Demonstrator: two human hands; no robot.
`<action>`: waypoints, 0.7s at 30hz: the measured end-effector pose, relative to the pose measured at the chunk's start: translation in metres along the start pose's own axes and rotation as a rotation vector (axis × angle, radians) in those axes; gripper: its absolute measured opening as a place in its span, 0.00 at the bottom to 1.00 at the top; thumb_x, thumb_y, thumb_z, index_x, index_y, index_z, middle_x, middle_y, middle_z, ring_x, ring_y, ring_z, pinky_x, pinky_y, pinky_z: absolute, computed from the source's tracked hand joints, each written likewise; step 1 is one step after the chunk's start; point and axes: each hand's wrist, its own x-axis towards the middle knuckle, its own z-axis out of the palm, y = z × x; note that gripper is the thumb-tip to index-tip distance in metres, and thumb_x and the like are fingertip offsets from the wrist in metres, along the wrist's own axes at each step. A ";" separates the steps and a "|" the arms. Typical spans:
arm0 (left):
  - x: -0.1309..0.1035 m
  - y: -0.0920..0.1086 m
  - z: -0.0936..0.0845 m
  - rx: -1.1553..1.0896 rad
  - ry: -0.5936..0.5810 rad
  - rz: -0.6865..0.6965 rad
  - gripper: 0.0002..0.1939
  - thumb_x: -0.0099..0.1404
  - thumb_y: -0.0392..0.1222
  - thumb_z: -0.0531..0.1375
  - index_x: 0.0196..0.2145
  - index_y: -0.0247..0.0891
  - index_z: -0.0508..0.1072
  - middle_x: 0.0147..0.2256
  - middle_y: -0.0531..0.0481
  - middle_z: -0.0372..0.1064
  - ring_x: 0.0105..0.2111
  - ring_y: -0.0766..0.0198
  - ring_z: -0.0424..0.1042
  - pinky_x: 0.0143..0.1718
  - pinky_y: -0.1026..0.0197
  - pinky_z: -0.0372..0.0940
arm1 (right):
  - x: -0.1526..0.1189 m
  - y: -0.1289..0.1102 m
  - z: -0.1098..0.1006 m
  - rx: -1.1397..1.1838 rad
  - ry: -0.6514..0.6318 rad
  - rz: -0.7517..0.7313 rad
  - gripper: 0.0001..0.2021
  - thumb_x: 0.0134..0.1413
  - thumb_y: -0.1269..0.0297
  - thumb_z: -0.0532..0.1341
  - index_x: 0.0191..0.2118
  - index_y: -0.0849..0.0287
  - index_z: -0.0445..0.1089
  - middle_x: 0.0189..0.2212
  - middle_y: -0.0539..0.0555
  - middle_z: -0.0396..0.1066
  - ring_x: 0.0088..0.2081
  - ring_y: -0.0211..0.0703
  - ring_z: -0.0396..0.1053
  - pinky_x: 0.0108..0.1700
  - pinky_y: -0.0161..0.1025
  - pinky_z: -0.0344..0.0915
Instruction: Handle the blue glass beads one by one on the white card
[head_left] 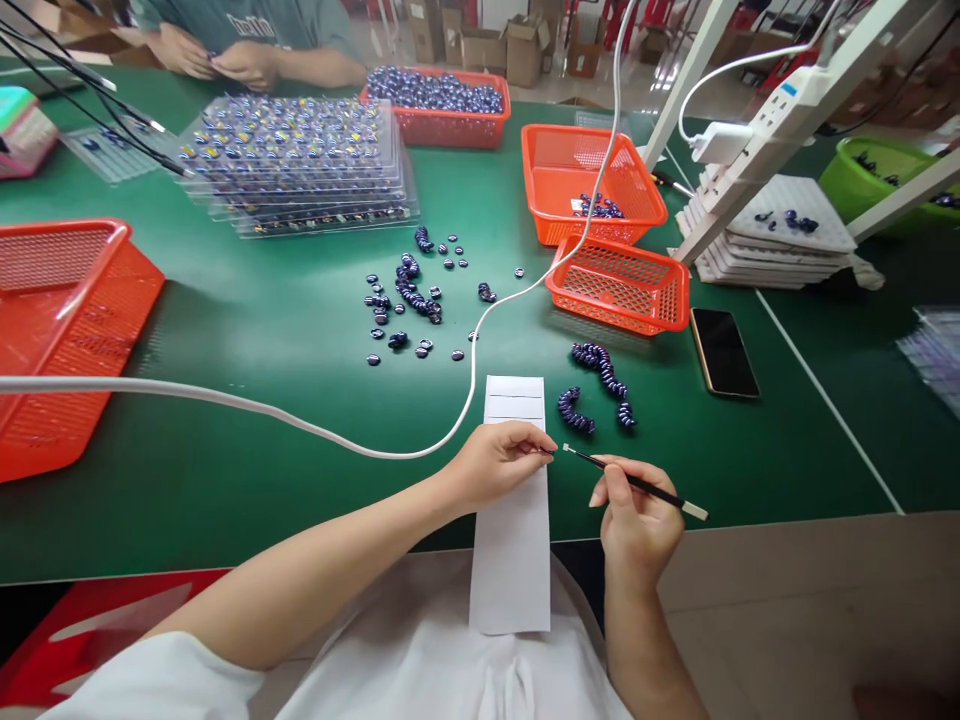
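Note:
My left hand is closed in a pinch over a white paper strip. A sliver of a small dark piece shows at its fingertips; the rest of it is hidden. In my right hand is a slim black pen-like tool with a pale rear end. Its tip carries a tiny whitish square, just right of the left fingertips and apart from them. Beyond the right hand lie a curved row of shiny dark-blue discs and a longer row.
Loose blue discs are scattered mid-table. A white cable crosses the green table. Around stand orange baskets, stacked clear trays, a phone and a white post with a power strip. Across the table, another person's hands work.

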 end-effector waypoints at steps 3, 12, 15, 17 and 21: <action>-0.001 -0.003 -0.001 -0.018 0.012 -0.012 0.09 0.59 0.43 0.65 0.35 0.34 0.77 0.28 0.49 0.72 0.27 0.67 0.70 0.30 0.64 0.67 | -0.002 0.000 0.000 -0.041 0.001 -0.001 0.08 0.54 0.62 0.68 0.34 0.59 0.70 0.33 0.54 0.78 0.18 0.32 0.67 0.22 0.35 0.67; -0.001 -0.005 -0.010 0.192 0.031 0.177 0.08 0.63 0.40 0.63 0.39 0.36 0.77 0.36 0.46 0.77 0.34 0.64 0.75 0.37 0.61 0.72 | -0.002 -0.003 0.001 -0.088 -0.018 -0.025 0.08 0.54 0.62 0.68 0.34 0.59 0.70 0.32 0.53 0.78 0.18 0.33 0.67 0.21 0.36 0.67; -0.002 -0.009 -0.011 0.314 0.016 0.240 0.12 0.62 0.36 0.62 0.45 0.37 0.73 0.39 0.47 0.78 0.33 0.65 0.76 0.39 0.61 0.73 | -0.005 -0.003 0.000 -0.132 -0.052 -0.017 0.06 0.55 0.63 0.67 0.35 0.58 0.72 0.34 0.53 0.78 0.19 0.33 0.68 0.22 0.36 0.68; -0.003 -0.012 -0.011 0.363 -0.001 0.268 0.15 0.62 0.34 0.61 0.48 0.37 0.70 0.41 0.47 0.78 0.34 0.65 0.76 0.40 0.60 0.73 | -0.006 -0.004 0.000 -0.162 -0.089 -0.022 0.05 0.55 0.64 0.67 0.35 0.58 0.73 0.35 0.53 0.78 0.20 0.33 0.69 0.23 0.36 0.69; -0.003 -0.017 -0.010 0.442 -0.022 0.333 0.18 0.63 0.33 0.59 0.51 0.37 0.66 0.42 0.46 0.77 0.34 0.65 0.76 0.40 0.59 0.73 | -0.007 -0.004 0.000 -0.208 -0.148 -0.046 0.04 0.56 0.65 0.67 0.36 0.58 0.73 0.35 0.53 0.77 0.20 0.33 0.69 0.23 0.35 0.69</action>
